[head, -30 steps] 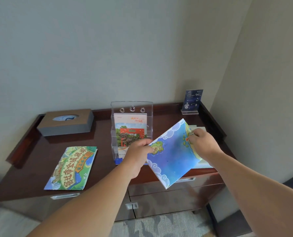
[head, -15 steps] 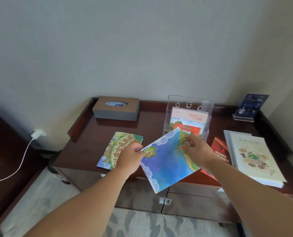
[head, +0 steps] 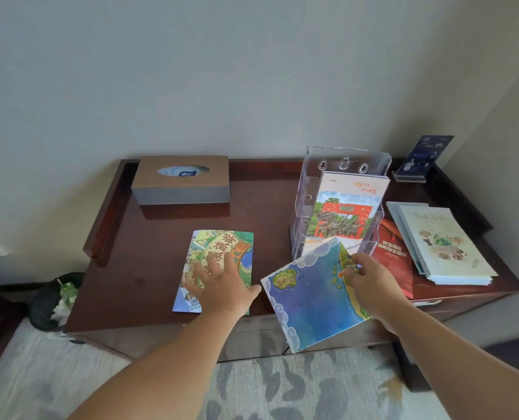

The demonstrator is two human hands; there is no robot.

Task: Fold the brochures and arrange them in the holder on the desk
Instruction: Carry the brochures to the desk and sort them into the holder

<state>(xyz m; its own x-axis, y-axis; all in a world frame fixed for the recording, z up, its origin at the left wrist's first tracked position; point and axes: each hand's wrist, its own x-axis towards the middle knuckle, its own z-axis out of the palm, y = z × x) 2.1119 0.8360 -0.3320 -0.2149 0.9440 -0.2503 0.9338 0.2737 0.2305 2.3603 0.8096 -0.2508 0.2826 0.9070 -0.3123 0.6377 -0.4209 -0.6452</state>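
Desk (head: 149, 262), blue brochure (head: 312, 301) pinched in rt grip (head: 373, 286)

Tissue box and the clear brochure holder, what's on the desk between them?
Nothing; the head view shows only bare desk between the tissue box and the clear holder.

Bare worktop (head: 149, 253) lies open left of the green brochure (head: 221, 247), and between the tissue box (head: 181, 189) and the holder (head: 309, 189). The blue brochure (head: 312, 298) hangs across the holder's front. To the holder's right, a red booklet (head: 394, 256) and a stack of booklets (head: 442, 244) crowd the surface. A sign card (head: 424, 153) fills the back corner.
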